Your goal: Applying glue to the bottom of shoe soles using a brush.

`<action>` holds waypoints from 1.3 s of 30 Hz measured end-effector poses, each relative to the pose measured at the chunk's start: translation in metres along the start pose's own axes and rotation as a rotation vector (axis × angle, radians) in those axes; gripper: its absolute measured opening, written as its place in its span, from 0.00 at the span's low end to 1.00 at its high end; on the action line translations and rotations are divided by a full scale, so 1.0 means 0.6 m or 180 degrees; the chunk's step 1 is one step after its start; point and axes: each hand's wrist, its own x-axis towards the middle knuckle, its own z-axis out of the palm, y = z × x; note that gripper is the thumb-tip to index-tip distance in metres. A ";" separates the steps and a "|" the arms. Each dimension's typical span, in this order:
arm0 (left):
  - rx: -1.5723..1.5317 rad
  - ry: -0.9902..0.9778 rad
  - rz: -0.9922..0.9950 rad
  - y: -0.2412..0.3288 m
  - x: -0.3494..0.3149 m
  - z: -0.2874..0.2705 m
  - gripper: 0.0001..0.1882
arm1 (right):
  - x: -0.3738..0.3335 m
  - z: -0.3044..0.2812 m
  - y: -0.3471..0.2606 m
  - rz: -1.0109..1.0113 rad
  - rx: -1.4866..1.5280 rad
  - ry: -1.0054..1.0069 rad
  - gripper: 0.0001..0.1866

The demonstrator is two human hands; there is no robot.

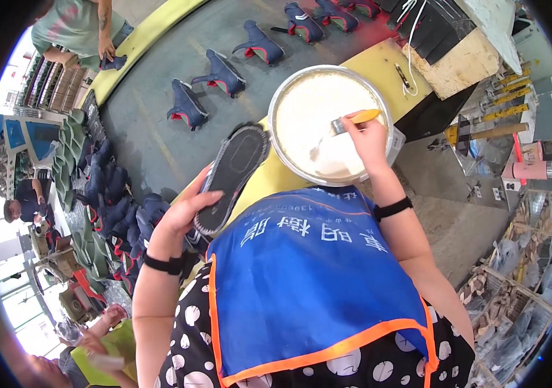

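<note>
My left hand [193, 205] grips the heel end of a shoe upper [236, 169], its dark underside with a stitched pale edge turned up. With my right hand [368, 143] I hold a brush with a yellow handle [362, 116], its bristle end angled down over a wide round metal basin [275, 143]. White, glue-like liquid [320, 116] fills much of the basin. The shoe upper is beside the basin's left rim, above the yellow table edge. Whether the bristles touch the liquid is hard to tell.
Several navy shoe uppers [187, 105] stand in a row on the grey conveyor belt [140, 123]. Piled uppers and green soles [72, 158] lie at the left. Another person [82, 32] works across the belt. A cardboard sheet [457, 64] and a pink cup [531, 169] are at the right.
</note>
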 end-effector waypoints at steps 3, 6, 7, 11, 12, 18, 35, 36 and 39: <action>-0.0212 -0.0345 0.0061 0.027 0.049 0.039 0.37 | 0.003 -0.019 -0.021 0.0012 0.0156 0.0354 0.10; -0.0182 -0.0580 -0.0085 0.024 0.087 0.053 0.35 | -0.006 -0.029 -0.041 -0.0241 -0.0503 0.0195 0.10; -0.0156 -0.0646 -0.0193 0.024 0.100 0.055 0.36 | -0.008 -0.029 -0.062 -0.0593 -0.0381 0.0184 0.10; 0.0233 -0.0838 -0.0486 0.046 0.109 0.076 0.33 | -0.036 -0.035 -0.185 -0.1530 0.0199 -0.0347 0.06; 0.0243 -0.0852 -0.0497 0.048 0.110 0.081 0.33 | -0.040 -0.035 -0.205 -0.1519 0.0193 -0.0332 0.06; 0.0338 -0.0923 -0.0498 0.059 0.100 0.098 0.33 | -0.051 -0.018 -0.219 -0.2516 -0.0598 -0.0791 0.08; -0.0251 -0.1240 -0.0287 0.023 0.056 0.032 0.36 | -0.043 0.005 -0.190 -0.1390 0.0006 -0.0552 0.05; -0.0248 -0.1242 -0.0279 0.023 0.054 0.031 0.36 | -0.047 0.006 -0.194 -0.1272 0.0082 -0.0472 0.05; 0.0044 -0.1033 -0.0099 0.022 0.047 0.032 0.38 | -0.056 0.026 -0.216 -0.1254 0.0402 -0.0387 0.05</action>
